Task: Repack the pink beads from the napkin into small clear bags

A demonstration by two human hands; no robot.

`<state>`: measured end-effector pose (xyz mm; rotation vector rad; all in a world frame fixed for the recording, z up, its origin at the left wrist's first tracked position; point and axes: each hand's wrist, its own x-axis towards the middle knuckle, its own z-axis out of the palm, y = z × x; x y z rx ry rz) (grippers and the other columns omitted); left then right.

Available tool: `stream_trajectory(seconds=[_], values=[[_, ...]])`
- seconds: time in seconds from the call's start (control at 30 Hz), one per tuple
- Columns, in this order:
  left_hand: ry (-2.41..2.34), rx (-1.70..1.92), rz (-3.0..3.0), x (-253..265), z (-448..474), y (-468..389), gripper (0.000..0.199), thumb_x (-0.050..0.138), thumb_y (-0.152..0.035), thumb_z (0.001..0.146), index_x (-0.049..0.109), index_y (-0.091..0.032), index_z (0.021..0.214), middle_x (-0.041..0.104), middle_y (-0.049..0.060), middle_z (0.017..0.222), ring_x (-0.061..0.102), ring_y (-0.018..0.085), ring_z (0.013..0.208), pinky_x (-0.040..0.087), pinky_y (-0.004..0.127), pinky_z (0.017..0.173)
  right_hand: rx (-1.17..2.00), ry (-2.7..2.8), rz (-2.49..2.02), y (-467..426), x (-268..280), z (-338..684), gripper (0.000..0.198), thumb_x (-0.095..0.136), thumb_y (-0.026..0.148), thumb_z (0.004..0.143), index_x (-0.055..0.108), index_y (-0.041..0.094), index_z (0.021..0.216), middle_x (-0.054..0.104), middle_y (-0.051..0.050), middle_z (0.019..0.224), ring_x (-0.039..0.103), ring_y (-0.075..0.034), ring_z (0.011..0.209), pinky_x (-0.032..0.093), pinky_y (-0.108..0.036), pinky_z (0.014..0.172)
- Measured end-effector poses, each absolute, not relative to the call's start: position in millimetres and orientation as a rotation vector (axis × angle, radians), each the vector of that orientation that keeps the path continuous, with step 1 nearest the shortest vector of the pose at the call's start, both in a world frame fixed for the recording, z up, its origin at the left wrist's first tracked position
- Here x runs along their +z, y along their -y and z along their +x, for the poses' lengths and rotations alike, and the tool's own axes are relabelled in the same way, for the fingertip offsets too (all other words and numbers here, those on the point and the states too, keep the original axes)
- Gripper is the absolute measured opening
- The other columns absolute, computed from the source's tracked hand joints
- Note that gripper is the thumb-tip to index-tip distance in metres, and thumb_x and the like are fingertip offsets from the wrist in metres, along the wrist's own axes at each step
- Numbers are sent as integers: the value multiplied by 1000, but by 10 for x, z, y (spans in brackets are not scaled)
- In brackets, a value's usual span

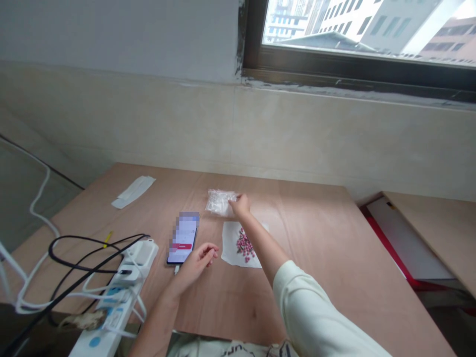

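My right hand (241, 205) reaches to the back of the table and grips the right edge of a clear plastic bag (219, 202). What the bag holds, if anything, is hard to make out. Under my right forearm lies a white sheet (229, 248) with a pile of small pink beads (244, 246), partly covered by the arm. My left hand (204, 256) hovers just left of the sheet, fingers curled in and thumb close to them; anything inside is too small to see. Beside it, a phone (183, 238) lies face up with its screen lit.
A white power strip (139, 263) with tangled black and white cables occupies the front left. Folded white paper (134, 192) rests at the back left of the wooden table (316, 238). A wall and window (357, 64) stand behind; another wooden surface (435, 228) is at right.
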<state>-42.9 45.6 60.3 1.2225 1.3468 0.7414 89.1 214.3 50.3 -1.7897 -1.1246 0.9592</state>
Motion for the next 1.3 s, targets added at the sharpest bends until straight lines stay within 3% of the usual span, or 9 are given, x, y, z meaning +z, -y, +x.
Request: stream_trajectory(seconds=[0.1,0.17,0.27,0.37,0.53,0.67,0.87,1.3], values=[[-1350,728,1244,551,-500,-443,28,43,-39,77,55,-16,86,57,1,73,50,11,60,40,22,58,697,1221,-1918,-2137,480,815,32,65,12,50,47,15,76,53,-16,93,46,-28,90,32,-35,75],[-1382,731,1262,499,-529,-435,28,42,-39,77,55,-16,85,57,1,72,50,11,59,40,23,58,569,1302,-1931,-2073,518,863,26,61,18,57,45,15,77,52,-16,89,46,-26,87,33,-34,73],[-1454,746,1308,390,-494,-422,28,41,-40,77,55,-17,82,57,0,70,51,12,60,40,23,56,517,1363,-1789,-1842,586,1130,11,48,26,70,43,17,74,52,-8,77,47,-19,73,34,-29,66],[-1473,792,1385,249,-357,-394,25,41,-38,78,54,-17,82,57,1,73,53,14,65,41,24,59,537,1333,-1770,-1406,541,1591,19,36,33,78,40,20,65,46,0,59,44,-15,55,31,-25,54],[-1550,825,1612,29,-119,-315,22,41,-31,77,52,-17,92,55,3,75,52,17,71,42,30,67,457,1218,-2118,-596,192,2282,23,39,34,75,40,20,57,46,0,51,43,-15,49,26,-25,49],[-1578,831,1815,-6,-75,-249,17,41,-26,77,53,-20,88,56,4,81,51,20,81,40,35,76,306,1409,-2152,-285,-5,2418,24,37,32,77,44,19,58,50,-2,54,44,-15,50,25,-26,51],[-1589,795,1875,28,-103,-198,19,35,-28,81,52,-19,83,56,5,81,50,20,80,40,33,73,-31,1653,-2214,-232,-32,2304,22,36,26,79,48,16,63,54,-7,68,46,-19,66,26,-30,61],[-1584,762,1874,82,-104,-198,19,36,-29,81,52,-19,78,56,4,79,50,19,78,40,30,70,-51,1695,-2250,-231,-28,2294,21,35,23,80,50,16,66,54,-8,73,45,-19,71,25,-30,63]])
